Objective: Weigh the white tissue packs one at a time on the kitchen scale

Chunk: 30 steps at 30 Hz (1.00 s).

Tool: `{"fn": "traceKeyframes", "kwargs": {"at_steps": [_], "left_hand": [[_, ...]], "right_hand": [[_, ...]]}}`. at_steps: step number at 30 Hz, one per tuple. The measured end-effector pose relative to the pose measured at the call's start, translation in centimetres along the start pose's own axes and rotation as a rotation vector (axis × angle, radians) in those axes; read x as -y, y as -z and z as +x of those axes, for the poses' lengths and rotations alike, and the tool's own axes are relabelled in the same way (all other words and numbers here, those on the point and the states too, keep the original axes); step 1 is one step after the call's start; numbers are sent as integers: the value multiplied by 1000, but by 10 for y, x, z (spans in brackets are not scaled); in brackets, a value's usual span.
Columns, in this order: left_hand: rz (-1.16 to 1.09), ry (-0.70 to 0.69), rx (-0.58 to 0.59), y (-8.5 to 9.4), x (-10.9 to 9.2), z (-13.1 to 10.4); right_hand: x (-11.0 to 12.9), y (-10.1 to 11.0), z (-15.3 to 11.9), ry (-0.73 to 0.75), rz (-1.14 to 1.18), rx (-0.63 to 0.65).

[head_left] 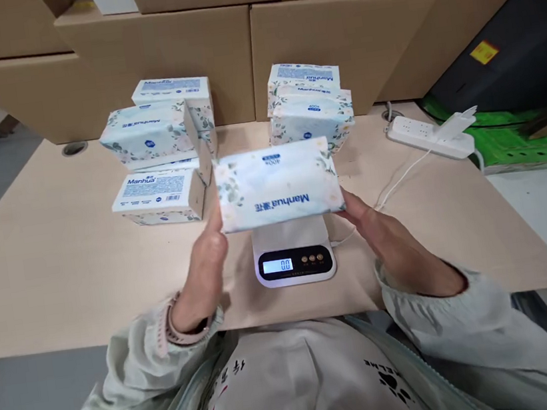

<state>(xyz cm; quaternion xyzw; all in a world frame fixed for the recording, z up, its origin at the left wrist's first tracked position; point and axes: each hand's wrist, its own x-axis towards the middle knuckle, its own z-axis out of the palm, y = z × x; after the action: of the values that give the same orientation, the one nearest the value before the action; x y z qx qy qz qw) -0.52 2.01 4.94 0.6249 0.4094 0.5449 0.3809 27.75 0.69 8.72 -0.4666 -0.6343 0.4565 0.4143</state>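
A white and pale blue tissue pack (278,181) with a floral print is held between my two hands, its lettering upside down to me. My left hand (205,261) presses its left end, and my right hand (380,231) grips the right end. Most fingertips are hidden behind the pack. Below and partly covered by it, a white digital scale (296,266) reads 0.0 on its lit display. To the left, several similar tissue packs (150,134) are stacked. More packs (311,116) are piled up behind the held one, right of centre.
Large cardboard boxes (162,51) form a wall along the back of the wooden table (61,273). At the right rear lies a white power strip (428,136) with a cable running toward the scale. A green crate (521,138) stands beyond the table's right edge.
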Motion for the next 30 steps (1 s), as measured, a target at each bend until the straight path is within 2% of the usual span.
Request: {"fn": "traceKeyframes", "kwargs": {"at_steps": [3, 7, 8, 10, 14, 17, 23, 30], "left_hand": [[33, 19, 201, -10, 14, -11], [64, 128, 251, -14, 19, -16], [71, 148, 241, -14, 20, -17], [91, 177, 188, -13, 24, -18], [117, 202, -11, -9, 32, -20], [82, 206, -158, -5, 34, -19], [42, 178, -281, -1, 33, -12], [23, 245, -289, -3, 28, -10]], "right_hand": [[-19, 4, -9, -34, -18, -9], [-49, 2, -5, -76, -21, 4], [-56, 1, -4, -78, 7, -23], [-70, -1, -2, -50, 66, -155], [-89, -2, 1, 73, 123, -550], [-92, 2, 3, 93, 156, -714], [-86, 8, 9, 40, 293, -822], [-86, 8, 10, 39, 319, -821]]}}
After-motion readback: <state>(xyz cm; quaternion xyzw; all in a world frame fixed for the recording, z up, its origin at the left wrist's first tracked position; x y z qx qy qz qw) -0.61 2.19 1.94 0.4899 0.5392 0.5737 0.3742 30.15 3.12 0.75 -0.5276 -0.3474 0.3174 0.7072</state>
